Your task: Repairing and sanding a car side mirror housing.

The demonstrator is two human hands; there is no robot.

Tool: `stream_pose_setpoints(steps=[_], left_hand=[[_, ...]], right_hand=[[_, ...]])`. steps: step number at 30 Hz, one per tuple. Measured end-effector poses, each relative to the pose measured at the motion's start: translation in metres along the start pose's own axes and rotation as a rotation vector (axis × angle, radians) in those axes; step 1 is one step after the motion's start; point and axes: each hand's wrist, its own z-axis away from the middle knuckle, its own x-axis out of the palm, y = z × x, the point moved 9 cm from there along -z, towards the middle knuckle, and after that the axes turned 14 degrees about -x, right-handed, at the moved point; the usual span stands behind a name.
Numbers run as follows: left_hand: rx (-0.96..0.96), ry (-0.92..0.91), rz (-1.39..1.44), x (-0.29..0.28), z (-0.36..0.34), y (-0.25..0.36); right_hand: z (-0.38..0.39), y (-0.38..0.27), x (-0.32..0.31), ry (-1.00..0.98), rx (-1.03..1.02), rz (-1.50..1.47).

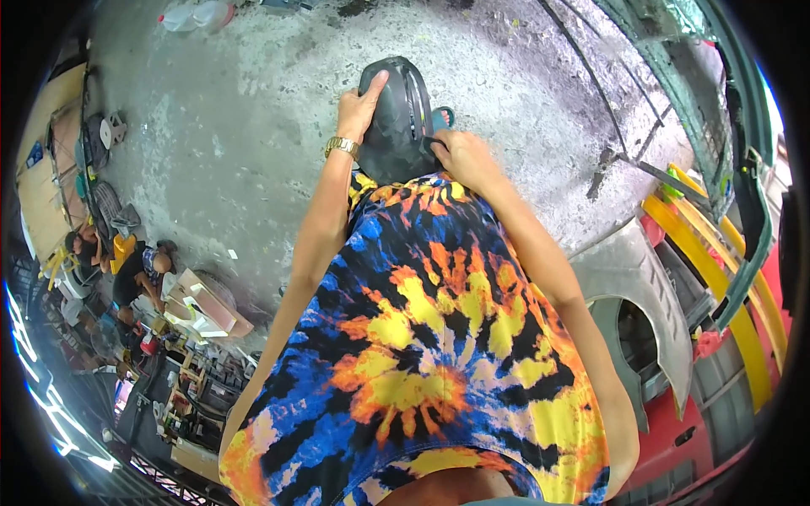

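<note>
A rounded black bag [390, 114] with a long zipper down its right half is held upright against the lower front of my shirt. My left hand [361, 111], wearing a gold-coloured watch [342, 148], grips its upper left side. The thumb lies on the front and the other fingers are hidden behind. At the lower right side, my right hand [464, 157] is closed in a pinch on a small dark part of the bag near the zipper's lower end. Whether that is the zipper pull or a strap, I cannot tell.
My sandalled foot [444, 116] shows beside the bag on the stained concrete floor [245, 126]. Clear plastic bottles [198, 16] lie at the far left. Loose grey car body panels [633, 278] and yellow parts [709, 261] stand on the right. Other people [139, 274] sit among clutter at left.
</note>
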Motion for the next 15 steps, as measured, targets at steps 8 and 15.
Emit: stream_pose_setpoints(steps=[8,15], left_hand=[[0.07,0.021,-0.134,0.005,0.014,0.017],[0.096,0.005,-0.119,0.008,0.014,0.018]], right_hand=[[0.003,0.004,-0.002,-0.008,0.037,-0.06],[0.004,0.01,-0.009,-0.073,0.088,-0.153]])
